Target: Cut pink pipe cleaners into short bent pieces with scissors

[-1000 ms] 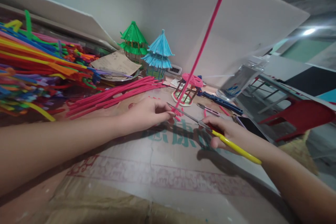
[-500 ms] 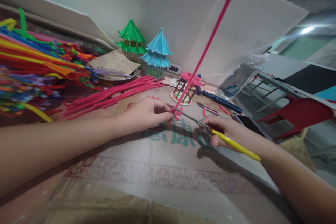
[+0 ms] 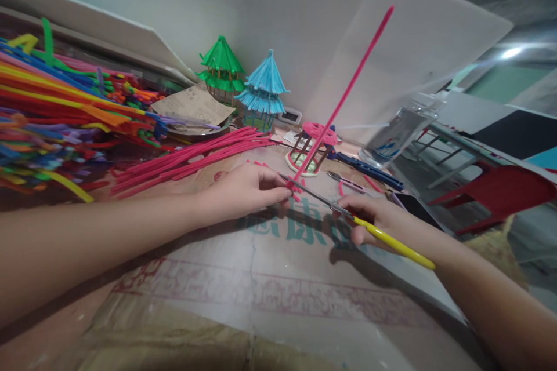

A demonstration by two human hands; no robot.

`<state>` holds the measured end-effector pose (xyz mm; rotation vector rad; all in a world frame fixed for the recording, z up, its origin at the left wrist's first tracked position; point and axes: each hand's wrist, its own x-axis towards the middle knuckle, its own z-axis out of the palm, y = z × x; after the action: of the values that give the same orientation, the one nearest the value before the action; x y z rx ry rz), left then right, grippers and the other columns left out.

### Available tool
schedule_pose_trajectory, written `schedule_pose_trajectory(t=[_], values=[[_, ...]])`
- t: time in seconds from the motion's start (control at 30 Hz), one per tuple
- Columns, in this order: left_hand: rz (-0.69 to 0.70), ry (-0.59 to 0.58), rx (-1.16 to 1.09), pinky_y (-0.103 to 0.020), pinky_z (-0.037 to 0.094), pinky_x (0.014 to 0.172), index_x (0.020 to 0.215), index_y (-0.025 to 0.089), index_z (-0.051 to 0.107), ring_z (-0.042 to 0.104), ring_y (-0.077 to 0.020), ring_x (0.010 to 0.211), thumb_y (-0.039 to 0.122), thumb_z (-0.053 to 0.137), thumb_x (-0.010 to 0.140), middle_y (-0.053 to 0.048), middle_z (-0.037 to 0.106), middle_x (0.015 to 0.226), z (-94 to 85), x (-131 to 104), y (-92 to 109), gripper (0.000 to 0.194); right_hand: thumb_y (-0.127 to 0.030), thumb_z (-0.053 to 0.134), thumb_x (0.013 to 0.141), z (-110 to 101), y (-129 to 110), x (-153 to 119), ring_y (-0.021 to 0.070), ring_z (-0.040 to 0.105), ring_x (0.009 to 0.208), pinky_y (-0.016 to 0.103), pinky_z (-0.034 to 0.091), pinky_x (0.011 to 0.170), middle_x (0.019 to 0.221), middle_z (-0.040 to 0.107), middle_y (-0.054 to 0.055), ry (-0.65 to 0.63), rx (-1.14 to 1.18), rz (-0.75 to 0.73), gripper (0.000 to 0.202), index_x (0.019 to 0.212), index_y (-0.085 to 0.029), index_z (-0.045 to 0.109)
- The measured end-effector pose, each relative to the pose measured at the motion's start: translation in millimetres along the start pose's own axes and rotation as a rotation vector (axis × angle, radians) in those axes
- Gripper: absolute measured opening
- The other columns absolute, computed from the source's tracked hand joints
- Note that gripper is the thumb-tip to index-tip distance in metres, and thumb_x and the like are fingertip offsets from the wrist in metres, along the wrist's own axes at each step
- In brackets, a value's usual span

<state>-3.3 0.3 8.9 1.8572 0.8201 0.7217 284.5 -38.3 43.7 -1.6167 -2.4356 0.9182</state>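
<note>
My left hand [image 3: 252, 188] pinches the lower end of a long pink pipe cleaner [image 3: 348, 91], which slants up to the right. Scissors with yellow handles [image 3: 391, 240] are gripped in my right hand [image 3: 376, 217]. Their blades reach left to the pipe cleaner, right by my left fingertips; whether they are fully closed I cannot make out. Several short pink pieces [image 3: 300, 187] lie just beyond my left fingertips. Behind them stands a small model with brown posts and a pink ring top [image 3: 319, 132].
Pink pipe cleaners [image 3: 191, 156] lie in a bundle, left of centre, beside a multicoloured heap [image 3: 65, 104]. A green pagoda [image 3: 221, 64] and a blue pagoda [image 3: 265, 84] stand behind. Rightward are a craft knife [image 3: 348, 182], blue pliers-like tool [image 3: 369, 169], phone [image 3: 415, 208] and clear bottle [image 3: 394, 133].
The pink pipe cleaner's upper end has come down into view; it ran out of the top before. Both hands keep nearly the same pose, and the whole view has shifted slightly.
</note>
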Motion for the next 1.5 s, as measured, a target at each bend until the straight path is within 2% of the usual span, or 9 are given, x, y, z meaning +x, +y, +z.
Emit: schedule_pose_trajectory(t=[0.2, 0.37, 0.53, 0.73, 0.9, 1.1, 1.27, 1.5], values=[[-0.013, -0.002, -0.005, -0.019, 0.041, 0.050, 0.074, 0.019, 0.073, 0.061, -0.0103, 0.056, 0.030, 0.057, 0.086, 0.001, 0.072, 0.068, -0.2, -1, 1, 0.023, -0.051, 0.063, 0.082, -4, 1, -3, 0.0151, 0.047, 0.071, 0.025, 0.037, 0.060, 0.081, 0.054, 0.000, -0.020, -0.054, -0.065, 0.039, 0.106, -0.020, 0.058], [-0.004, -0.001, -0.014, -0.019, 0.041, 0.050, 0.076, 0.019, 0.074, 0.060, -0.0105, 0.056, 0.029, 0.058, 0.085, 0.001, 0.072, 0.068, 0.5, 0, 0, 0.021, -0.049, 0.063, 0.083, -4, 1, -5, 0.0161, 0.052, 0.072, 0.025, 0.037, 0.060, 0.083, 0.060, 0.001, -0.046, -0.056, -0.031, 0.038, 0.108, -0.021, 0.056], [-0.002, -0.005, -0.031, -0.019, 0.041, 0.051, 0.075, 0.020, 0.074, 0.060, -0.0107, 0.056, 0.032, 0.057, 0.086, 0.002, 0.072, 0.069, 0.1, 0, -2, 0.023, -0.049, 0.064, 0.082, -1, -3, -3, 0.0160, 0.053, 0.071, 0.026, 0.038, 0.061, 0.081, 0.062, 0.000, -0.025, -0.061, -0.009, 0.036, 0.104, -0.020, 0.058], [0.044, 0.015, 0.012, -0.020, 0.044, 0.059, 0.075, 0.020, 0.074, 0.064, -0.0128, 0.066, 0.032, 0.057, 0.086, 0.001, 0.074, 0.073, -1.4, 0, -4, 0.024, -0.048, 0.066, 0.080, 1, -2, -1, 0.0158, 0.049, 0.068, 0.026, 0.036, 0.059, 0.078, 0.061, 0.000, 0.030, -0.058, -0.026, 0.034, 0.098, -0.020, 0.061], [0.010, 0.000, -0.014, -0.021, 0.045, 0.057, 0.077, 0.020, 0.074, 0.066, -0.0136, 0.065, 0.033, 0.056, 0.086, 0.001, 0.074, 0.073, -1.2, 1, -3, 0.024, -0.053, 0.064, 0.081, 2, -1, -1, 0.0165, 0.049, 0.068, 0.026, 0.036, 0.059, 0.074, 0.061, 0.001, 0.029, -0.032, -0.018, 0.041, 0.104, -0.019, 0.061], [-0.006, 0.005, -0.085, -0.023, 0.048, 0.060, 0.081, 0.018, 0.072, 0.069, -0.0161, 0.072, 0.035, 0.058, 0.087, -0.002, 0.075, 0.078, -0.6, 3, -4, 0.023, -0.055, 0.064, 0.080, 3, -1, 0, 0.0142, 0.045, 0.063, 0.025, 0.032, 0.055, 0.071, 0.056, -0.001, 0.060, -0.067, -0.036, 0.038, 0.095, -0.020, 0.063], [-0.035, 0.006, -0.113, -0.023, 0.050, 0.060, 0.083, 0.018, 0.071, 0.071, -0.0167, 0.074, 0.038, 0.060, 0.087, -0.003, 0.076, 0.081, -0.9, 5, -7, 0.023, -0.058, 0.063, 0.079, 5, 0, 0, 0.0146, 0.046, 0.062, 0.025, 0.034, 0.055, 0.070, 0.060, 0.000, 0.059, -0.047, -0.027, 0.043, 0.098, -0.020, 0.065], [-0.090, 0.031, -0.227, -0.028, 0.055, 0.070, 0.082, 0.016, 0.068, 0.072, -0.0183, 0.077, 0.037, 0.062, 0.086, -0.006, 0.076, 0.086, -0.7, 5, -5, 0.023, -0.057, 0.061, 0.081, 8, -1, 2, 0.0141, 0.049, 0.058, 0.025, 0.034, 0.053, 0.068, 0.060, 0.000, 0.091, -0.035, -0.004, 0.038, 0.087, -0.019, 0.064]])
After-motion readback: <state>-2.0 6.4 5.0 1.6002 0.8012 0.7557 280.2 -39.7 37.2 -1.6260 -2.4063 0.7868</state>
